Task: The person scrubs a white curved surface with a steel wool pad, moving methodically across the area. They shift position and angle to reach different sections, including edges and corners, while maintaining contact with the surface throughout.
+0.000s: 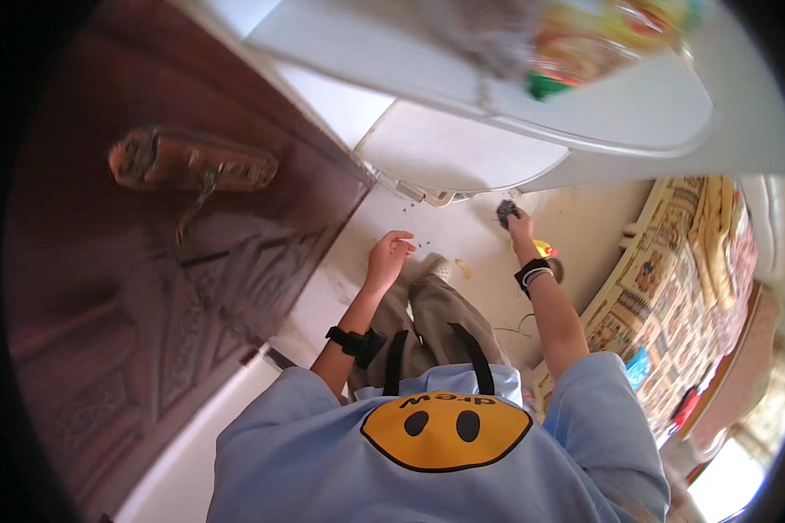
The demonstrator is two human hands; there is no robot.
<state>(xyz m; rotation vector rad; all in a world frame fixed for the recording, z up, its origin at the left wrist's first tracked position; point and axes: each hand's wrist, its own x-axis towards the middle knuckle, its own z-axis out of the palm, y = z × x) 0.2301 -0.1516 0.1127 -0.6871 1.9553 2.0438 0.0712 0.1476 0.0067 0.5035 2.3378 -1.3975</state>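
Observation:
A dark grey, fuzzy wad [505, 212], perhaps a scouring pad or a rag, is pinched in the fingers of my right hand [523, 229]. Its exact kind is too blurred to settle. Below that wrist lies or stands a yellow bottle with a red cap [543, 248], partly hidden by my forearm. My left hand [388, 258] is empty, its fingers loosely apart above my legs. Small dark bits [422, 244] lie scattered on the pale floor [458, 229] near it.
A dark wooden door [235, 222] with a metal handle [196, 160] stands at the left. White rounded shelves [464, 144] rise ahead, the upper one bearing colourful plastic packets [595, 49]. To the right is a bed with a patterned cover [654, 287]. A small yellowish piece [463, 268] lies by my shoe.

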